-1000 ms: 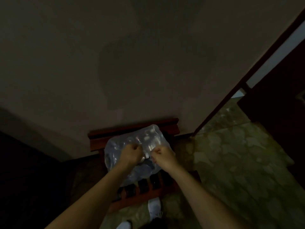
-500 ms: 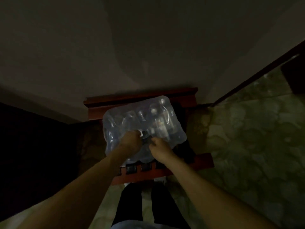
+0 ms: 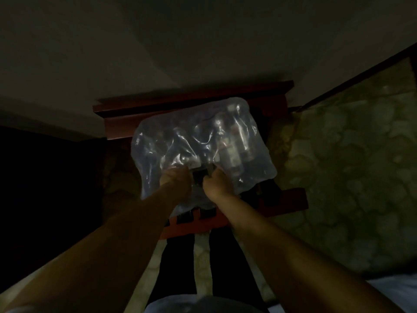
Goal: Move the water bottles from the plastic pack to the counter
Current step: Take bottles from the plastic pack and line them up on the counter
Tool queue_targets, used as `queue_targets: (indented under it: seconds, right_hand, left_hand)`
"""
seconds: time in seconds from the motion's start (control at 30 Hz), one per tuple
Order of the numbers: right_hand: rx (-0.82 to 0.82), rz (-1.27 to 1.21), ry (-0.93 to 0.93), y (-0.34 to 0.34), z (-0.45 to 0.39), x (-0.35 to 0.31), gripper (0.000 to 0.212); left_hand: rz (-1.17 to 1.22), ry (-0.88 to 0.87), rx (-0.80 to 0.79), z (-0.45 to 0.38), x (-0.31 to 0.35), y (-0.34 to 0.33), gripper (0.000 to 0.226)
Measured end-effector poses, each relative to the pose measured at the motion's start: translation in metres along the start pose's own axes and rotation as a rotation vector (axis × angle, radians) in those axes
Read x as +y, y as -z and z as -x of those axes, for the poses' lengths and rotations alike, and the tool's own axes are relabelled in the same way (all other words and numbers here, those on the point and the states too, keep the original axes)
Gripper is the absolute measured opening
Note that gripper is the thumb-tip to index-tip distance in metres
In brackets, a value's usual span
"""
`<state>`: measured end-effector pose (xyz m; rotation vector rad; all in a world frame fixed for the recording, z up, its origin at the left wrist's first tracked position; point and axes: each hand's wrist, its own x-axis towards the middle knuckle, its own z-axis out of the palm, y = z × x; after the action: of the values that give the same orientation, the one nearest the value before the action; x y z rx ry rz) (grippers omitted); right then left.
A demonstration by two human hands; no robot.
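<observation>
Now — one plastic pack (image 3: 198, 143) | left hand (image 3: 174, 180), right hand (image 3: 215, 182) — both gripping wrap

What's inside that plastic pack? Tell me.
Through the clear plastic pack, water bottles show dimly, clearest on the right. Their number can't be told: glare, darkness, the left hand and right hand cover the rest.

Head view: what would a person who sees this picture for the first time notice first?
The shiny plastic pack of water bottles stands out in the middle of the dim picture, lying on a red wooden chair against the wall. At its near edge, the left hand and the right hand both grip the wrap, close together with a dark gap in the wrap between them. To the right, a pale patterned floor catches some light.
</observation>
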<state>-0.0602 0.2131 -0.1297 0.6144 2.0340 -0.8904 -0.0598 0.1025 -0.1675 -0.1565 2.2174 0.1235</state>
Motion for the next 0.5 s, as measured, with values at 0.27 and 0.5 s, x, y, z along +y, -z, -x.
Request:
queue_targets:
  seconds: [0.27, 0.5]
  right_hand:
    - [0.083, 0.059, -0.132, -0.008, -0.023, -0.005, 0.041]
    - [-0.201, 0.2, -0.314, -0.007, -0.057, -0.009, 0.044]
  left_hand:
    - [-0.029, -0.047, 0.003, -0.017, -0.004, -0.016, 0.044]
    - [0.002, -0.17, 0.02, -0.024, -0.012, -0.021, 0.042]
